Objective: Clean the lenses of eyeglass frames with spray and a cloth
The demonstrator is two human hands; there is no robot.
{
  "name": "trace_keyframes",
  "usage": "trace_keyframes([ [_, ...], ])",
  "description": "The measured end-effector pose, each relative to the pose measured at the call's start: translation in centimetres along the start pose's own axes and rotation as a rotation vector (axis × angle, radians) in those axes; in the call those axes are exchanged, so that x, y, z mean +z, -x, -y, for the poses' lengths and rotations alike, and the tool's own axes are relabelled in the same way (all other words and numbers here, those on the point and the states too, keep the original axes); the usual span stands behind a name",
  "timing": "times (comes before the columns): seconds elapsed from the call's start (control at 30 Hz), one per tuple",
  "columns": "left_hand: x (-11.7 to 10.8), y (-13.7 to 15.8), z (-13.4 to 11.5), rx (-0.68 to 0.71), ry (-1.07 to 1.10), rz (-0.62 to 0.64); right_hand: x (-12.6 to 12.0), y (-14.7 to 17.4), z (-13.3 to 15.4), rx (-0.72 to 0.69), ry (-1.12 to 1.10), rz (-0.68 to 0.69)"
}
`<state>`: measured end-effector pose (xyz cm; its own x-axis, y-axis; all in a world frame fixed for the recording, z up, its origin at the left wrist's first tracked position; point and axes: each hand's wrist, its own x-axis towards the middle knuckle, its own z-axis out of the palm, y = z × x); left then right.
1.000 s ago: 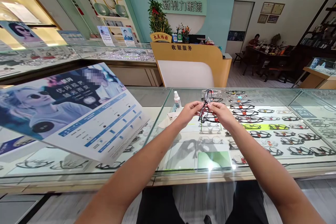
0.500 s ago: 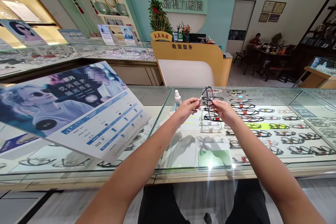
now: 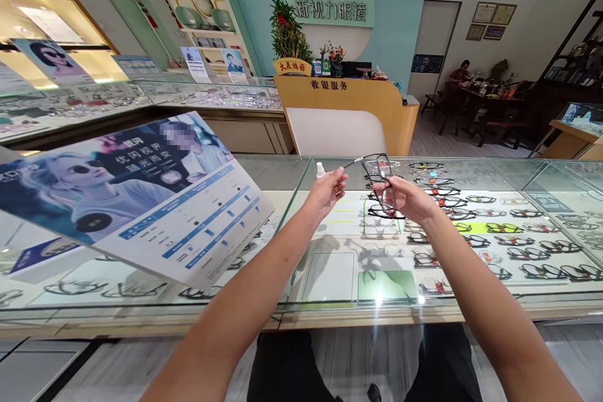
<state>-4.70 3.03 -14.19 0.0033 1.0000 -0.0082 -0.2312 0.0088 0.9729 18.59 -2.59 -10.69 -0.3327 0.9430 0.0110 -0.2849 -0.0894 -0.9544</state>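
A dark-rimmed pair of eyeglasses [image 3: 384, 166] is up in the air over the glass counter, its front turned nearly upright. My left hand [image 3: 328, 191] pinches the tip of one temple, which stretches out to the left. On the other side, my right hand [image 3: 409, 198] grips the rims near the middle, its fingers hiding part of the frame. Just behind my left hand stands a small white bottle [image 3: 321, 169], mostly covered by it. Beneath both hands lies the glass display case [image 3: 330, 301].
Rows of eyeglass frames [image 3: 499, 227] fill the case to the right. A large printed advertising board [image 3: 136, 201] leans over the counter at left. Beyond the case are a cashier desk [image 3: 396, 107], a potted plant [image 3: 287, 34] and a seated person [image 3: 460, 71].
The eyeglasses have turned, so their front shows more openly. My left hand has moved left and slightly down, drawing the temple outward, while my right hand has shifted slightly right.
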Motion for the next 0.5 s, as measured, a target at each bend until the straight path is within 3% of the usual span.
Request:
trace_keyframes([
  [0.13, 0.8, 1.0, -0.3, 0.094, -0.083, 0.053, 0.0, 0.3, 0.3, -0.069, 0.04, 0.029],
  [0.23, 1.6, 2.6, -0.7, 0.262, -0.186, 0.071, -0.1, 0.4, 0.3, -0.06, 0.014, 0.045],
  [0.3, 2.0, 3.7, -0.9, 0.412, -0.298, 0.122, -0.2, 0.4, 0.3, -0.047, -0.026, 0.047],
  [0.43, 2.3, 4.6, -0.6, 0.881, -0.782, 0.3, -0.3, 0.4, 0.2, -0.053, -0.087, 0.035],
  [0.5, 2.1, 4.4, -0.2, 0.989, -0.906, 0.311, -0.3, 0.4, 0.3, -0.057, -0.11, 0.047],
])
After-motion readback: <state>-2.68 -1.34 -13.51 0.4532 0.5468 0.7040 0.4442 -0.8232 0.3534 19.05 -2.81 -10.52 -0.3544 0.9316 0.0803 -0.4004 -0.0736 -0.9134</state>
